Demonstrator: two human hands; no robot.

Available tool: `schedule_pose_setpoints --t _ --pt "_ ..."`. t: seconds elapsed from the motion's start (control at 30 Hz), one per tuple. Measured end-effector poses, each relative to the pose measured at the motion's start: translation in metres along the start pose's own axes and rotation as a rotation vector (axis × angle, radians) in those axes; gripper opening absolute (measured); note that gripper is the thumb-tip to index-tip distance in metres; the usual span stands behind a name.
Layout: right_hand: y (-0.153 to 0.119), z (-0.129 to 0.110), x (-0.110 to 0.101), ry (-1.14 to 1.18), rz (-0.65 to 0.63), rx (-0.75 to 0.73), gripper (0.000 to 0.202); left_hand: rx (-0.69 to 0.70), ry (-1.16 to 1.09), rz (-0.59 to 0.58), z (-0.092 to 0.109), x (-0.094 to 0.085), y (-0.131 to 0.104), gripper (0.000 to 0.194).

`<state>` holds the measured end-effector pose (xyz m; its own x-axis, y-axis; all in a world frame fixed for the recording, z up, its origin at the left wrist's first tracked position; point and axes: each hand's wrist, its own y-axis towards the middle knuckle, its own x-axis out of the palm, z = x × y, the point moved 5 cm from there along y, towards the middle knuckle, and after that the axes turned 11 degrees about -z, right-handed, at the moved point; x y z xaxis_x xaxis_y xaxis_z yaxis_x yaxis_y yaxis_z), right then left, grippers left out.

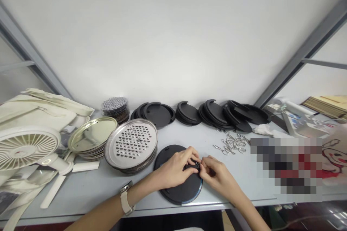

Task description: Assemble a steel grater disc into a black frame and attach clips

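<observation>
A round black disc [173,189] lies flat at the front edge of the grey table [89,187]. Both hands rest on top of it. My left hand [176,168], with a watch on its wrist, pinches the disc's right part. My right hand [217,175] meets it there, its fingertips on a small dark metal piece [197,165] between the two hands. What exactly the piece is stays too small to tell.
A stack of perforated metal discs [131,146] and a stack of plain metal lids [92,137] sit to the left. Black discs [189,113] line the back wall. Small metal clips [231,144] lie right of the hands. A white fan [25,148] stands far left.
</observation>
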<state>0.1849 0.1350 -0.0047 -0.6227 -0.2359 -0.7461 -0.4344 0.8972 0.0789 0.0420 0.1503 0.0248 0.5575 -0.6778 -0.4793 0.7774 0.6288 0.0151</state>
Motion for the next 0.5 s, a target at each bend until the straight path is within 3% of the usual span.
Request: schedule_pose_setpoints --t 0.5 --pt "-0.0003 0.0011 0.0019 -0.009 -0.055 -0.002 0.03 -0.006 0.018 0.052 -0.0047 -0.0004 -0.0011 0.033"
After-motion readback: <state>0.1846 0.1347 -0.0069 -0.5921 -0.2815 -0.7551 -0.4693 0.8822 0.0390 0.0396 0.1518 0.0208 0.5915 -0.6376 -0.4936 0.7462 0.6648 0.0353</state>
